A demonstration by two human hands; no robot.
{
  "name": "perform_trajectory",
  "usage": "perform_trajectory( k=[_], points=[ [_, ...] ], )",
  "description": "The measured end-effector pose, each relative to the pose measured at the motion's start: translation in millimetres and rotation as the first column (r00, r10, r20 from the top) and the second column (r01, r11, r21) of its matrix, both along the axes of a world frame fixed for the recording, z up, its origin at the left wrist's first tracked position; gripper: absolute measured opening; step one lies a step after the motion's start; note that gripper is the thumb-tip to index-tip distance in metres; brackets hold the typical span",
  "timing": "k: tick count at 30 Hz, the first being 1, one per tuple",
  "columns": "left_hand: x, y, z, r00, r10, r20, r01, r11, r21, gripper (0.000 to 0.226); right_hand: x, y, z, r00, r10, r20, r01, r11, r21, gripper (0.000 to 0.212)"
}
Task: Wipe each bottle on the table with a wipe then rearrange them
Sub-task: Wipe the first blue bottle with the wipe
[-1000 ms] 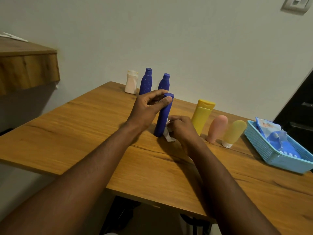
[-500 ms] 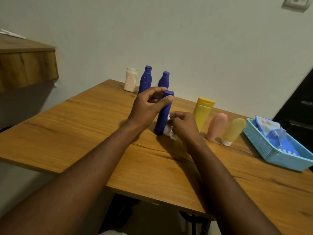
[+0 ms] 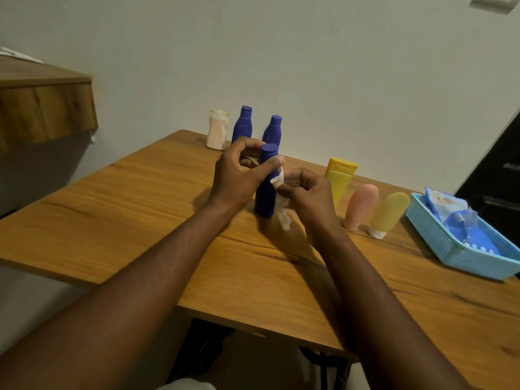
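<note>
Here the left hand (image 3: 239,177) grips the near blue bottle (image 3: 265,198) below its cap; the right hand (image 3: 308,194) pinches a wipe (image 3: 283,216) against it

1. No word, brand or number is showing clearly enough to read anywhere in the view.
2. The wipes packet (image 3: 447,205) in the blue basket (image 3: 439,243) is showing a printed picture on its front. Any lettering there is coming out too blurred to make out.
3. The front blue bottle (image 3: 266,192) and the two blue bottles behind it (image 3: 242,126) (image 3: 273,130) are showing only faint pale specks, not legible as text.
</note>
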State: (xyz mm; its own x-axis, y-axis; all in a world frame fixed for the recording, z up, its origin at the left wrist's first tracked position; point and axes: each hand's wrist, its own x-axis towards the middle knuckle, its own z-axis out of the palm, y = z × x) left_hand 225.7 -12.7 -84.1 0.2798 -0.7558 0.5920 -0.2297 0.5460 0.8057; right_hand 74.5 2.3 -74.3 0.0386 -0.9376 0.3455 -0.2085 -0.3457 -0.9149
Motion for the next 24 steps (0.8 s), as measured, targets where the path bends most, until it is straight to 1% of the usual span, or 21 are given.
perform_trajectory(
  k=[3,5,7,9,11,12,13,15,17,20,22,24],
  points=[
    [-1,1,0,1.0,-0.003,-0.005,0.003,1.0,0.002,0.041,1,0,-4,0.991,0.001,-0.135,0.013,0.995,0.101,0.025],
    [0,2,0,1.0,-0.005,-0.007,0.005,1.0,0.006,0.041,3,0,-7,0.986,-0.021,-0.166,0.035,0.996,0.088,0.028],
    [0,2,1,1.0,0.007,-0.004,-0.007,1.0,0.002,0.039,4,1,-5,0.991,-0.057,-0.118,0.054,0.998,-0.032,0.023],
    [-1,2,1,1.0,0.012,0.001,-0.012,1.0,-0.002,0.039,6,3,-2,0.994,-0.095,-0.057,0.083,0.981,-0.176,0.015],
    [-2,3,0,1.0,0.01,0.007,-0.01,1.0,-0.003,0.04,9,4,1,0.992,-0.122,-0.033,0.11,0.961,-0.254,0.011],
    [-2,3,0,1.0,0.009,0.009,-0.009,1.0,-0.002,0.039,10,3,0,0.992,-0.122,-0.029,0.11,0.96,-0.259,0.011],
    [-2,3,1,1.0,0.006,0.008,-0.006,1.0,-0.001,0.038,10,2,-1,0.994,-0.11,-0.028,0.1,0.965,-0.242,0.013],
    [-2,3,1,1.0,0.005,0.001,-0.005,1.0,-0.003,0.037,8,-1,-4,0.997,-0.065,-0.051,0.057,0.987,-0.149,0.021],
    [-1,3,1,1.0,0.015,0.001,-0.015,1.0,-0.011,0.038,4,-5,-9,0.99,-0.026,-0.135,0.021,0.999,-0.038,0.029],
    [-1,4,2,1.0,0.0,0.009,0.0,1.0,-0.009,0.038,0,-8,-15,0.962,0.028,-0.273,0.003,0.993,0.115,0.036],
    [-2,6,1,1.0,-0.017,0.007,0.017,1.0,-0.007,0.037,-1,-7,-17,0.945,0.051,-0.322,-0.003,0.989,0.147,0.038],
    [-3,6,1,1.0,-0.018,0.005,0.018,1.0,-0.003,0.038,-1,-4,-14,0.932,0.041,-0.359,0.0,0.993,0.115,0.038]
  ],
)
